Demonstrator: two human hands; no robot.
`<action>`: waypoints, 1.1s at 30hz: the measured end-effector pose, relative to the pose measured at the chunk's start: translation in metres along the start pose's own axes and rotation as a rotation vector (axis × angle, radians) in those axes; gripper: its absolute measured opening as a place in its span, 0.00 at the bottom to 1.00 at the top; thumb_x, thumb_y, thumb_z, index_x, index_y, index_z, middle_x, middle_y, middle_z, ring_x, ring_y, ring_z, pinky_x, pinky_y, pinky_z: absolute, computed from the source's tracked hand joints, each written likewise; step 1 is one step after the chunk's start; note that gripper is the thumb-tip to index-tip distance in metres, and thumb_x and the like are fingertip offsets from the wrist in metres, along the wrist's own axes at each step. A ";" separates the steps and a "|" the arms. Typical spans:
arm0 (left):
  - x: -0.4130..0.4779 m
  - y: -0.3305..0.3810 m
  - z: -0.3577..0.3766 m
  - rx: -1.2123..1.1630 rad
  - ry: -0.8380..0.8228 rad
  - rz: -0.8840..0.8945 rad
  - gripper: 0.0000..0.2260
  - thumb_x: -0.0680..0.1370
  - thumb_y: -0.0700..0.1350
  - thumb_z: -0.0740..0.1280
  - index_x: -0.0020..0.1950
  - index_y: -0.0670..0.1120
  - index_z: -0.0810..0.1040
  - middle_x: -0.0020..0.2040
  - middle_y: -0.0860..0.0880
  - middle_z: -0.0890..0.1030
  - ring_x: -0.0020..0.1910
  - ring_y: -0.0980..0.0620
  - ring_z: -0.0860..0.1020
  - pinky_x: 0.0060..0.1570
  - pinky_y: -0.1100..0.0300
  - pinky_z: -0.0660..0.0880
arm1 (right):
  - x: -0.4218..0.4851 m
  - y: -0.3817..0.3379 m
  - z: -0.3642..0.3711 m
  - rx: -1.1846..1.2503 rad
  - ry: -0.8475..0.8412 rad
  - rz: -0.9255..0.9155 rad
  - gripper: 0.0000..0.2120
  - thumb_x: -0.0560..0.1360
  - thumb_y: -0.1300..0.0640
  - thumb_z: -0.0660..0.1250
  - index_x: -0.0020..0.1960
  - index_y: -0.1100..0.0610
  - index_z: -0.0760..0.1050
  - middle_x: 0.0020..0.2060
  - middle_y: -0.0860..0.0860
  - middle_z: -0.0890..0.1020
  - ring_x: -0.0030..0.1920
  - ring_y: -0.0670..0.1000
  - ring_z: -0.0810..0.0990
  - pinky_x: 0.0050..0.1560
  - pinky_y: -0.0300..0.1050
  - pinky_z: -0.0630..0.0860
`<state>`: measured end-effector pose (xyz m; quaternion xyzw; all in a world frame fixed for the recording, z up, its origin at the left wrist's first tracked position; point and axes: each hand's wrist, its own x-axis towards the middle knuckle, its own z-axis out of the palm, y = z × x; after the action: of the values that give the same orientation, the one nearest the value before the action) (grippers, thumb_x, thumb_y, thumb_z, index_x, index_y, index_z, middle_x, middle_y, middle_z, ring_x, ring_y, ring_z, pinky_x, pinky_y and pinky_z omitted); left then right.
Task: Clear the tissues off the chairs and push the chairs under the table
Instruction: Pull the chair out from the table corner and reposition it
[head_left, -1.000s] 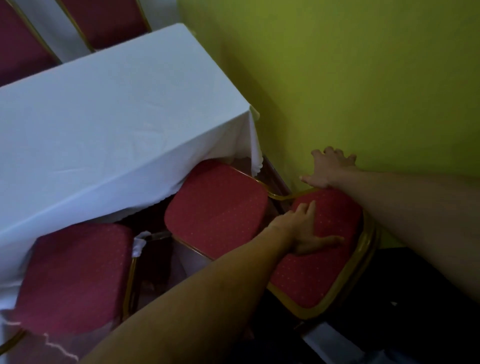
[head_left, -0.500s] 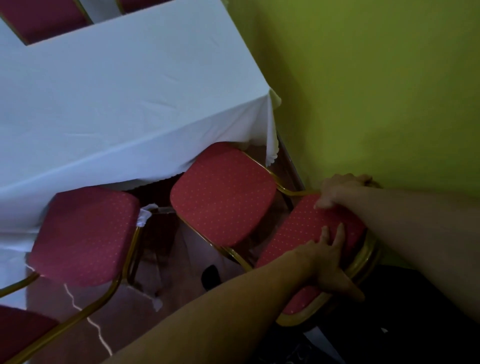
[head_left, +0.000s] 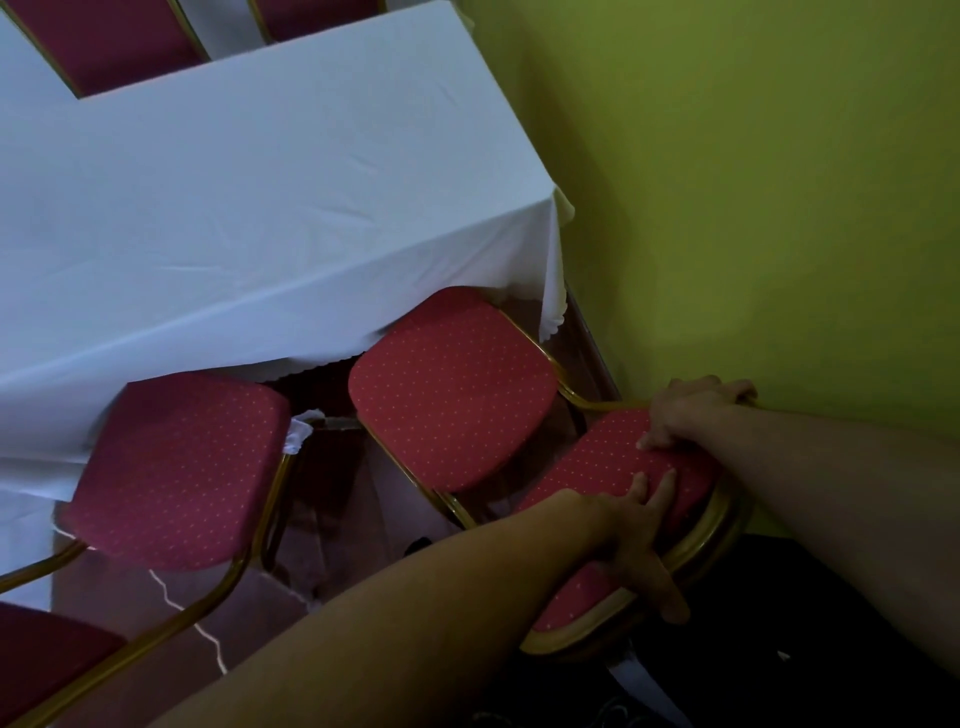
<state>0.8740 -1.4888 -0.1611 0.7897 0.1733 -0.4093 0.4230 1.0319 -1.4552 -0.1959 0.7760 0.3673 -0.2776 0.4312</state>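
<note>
Both hands on the backrest (head_left: 618, 499) of the end chair, the one nearest the wall (head_left: 753, 208). Right hand (head_left: 691, 410) curls over the far top corner, fingers (head_left: 727, 387) wrapped behind the gold frame, thumb on the red pad. Left hand (head_left: 636, 535) lies across the near side of the backrest, fingers (head_left: 657, 488) flat and spread on the pad, thumb hooked under the frame edge. Both closed on the backrest.

Seat (head_left: 452, 389) lies ahead of the hands, toward the tabletop (head_left: 234, 208); only its far edge is tucked beneath the hanging cloth. Chair sits askew: its seat-to-back axis angles off from the table edge, back swung toward the wall. Judgement: the push must run forward and left, away from the body, and needs a slight twist to square it up. Right hand is nearer the wall, with little room there.

Second chair (head_left: 176, 467) just beside on the left, also only partly under. A white scrap (head_left: 298, 434), possibly tissue or cloth, shows at its seat corner; cannot tell which. Both seats bare of tissue on top. Floor is dim.
</note>
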 end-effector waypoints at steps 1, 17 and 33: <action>-0.003 -0.005 0.002 0.010 -0.007 -0.001 0.60 0.70 0.63 0.75 0.75 0.59 0.25 0.80 0.48 0.34 0.78 0.35 0.54 0.71 0.35 0.61 | -0.003 -0.004 0.000 0.007 -0.008 0.007 0.39 0.70 0.29 0.69 0.73 0.50 0.69 0.71 0.51 0.71 0.71 0.63 0.68 0.66 0.72 0.64; -0.074 -0.076 0.015 0.022 -0.107 0.003 0.55 0.70 0.67 0.73 0.77 0.63 0.31 0.82 0.54 0.41 0.80 0.43 0.51 0.75 0.38 0.54 | -0.034 -0.076 0.004 0.080 -0.078 -0.167 0.40 0.74 0.38 0.72 0.76 0.59 0.67 0.71 0.55 0.74 0.67 0.56 0.77 0.64 0.51 0.76; -0.046 -0.218 0.128 -0.553 0.155 -0.628 0.35 0.80 0.65 0.55 0.81 0.48 0.55 0.77 0.41 0.63 0.71 0.35 0.68 0.69 0.42 0.68 | 0.002 -0.083 0.036 0.188 -0.058 -0.194 0.41 0.75 0.28 0.60 0.74 0.58 0.70 0.69 0.57 0.75 0.65 0.58 0.77 0.62 0.48 0.74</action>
<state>0.6472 -1.4624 -0.2788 0.5838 0.5400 -0.3959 0.4591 0.9619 -1.4562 -0.2526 0.7654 0.4003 -0.3736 0.3381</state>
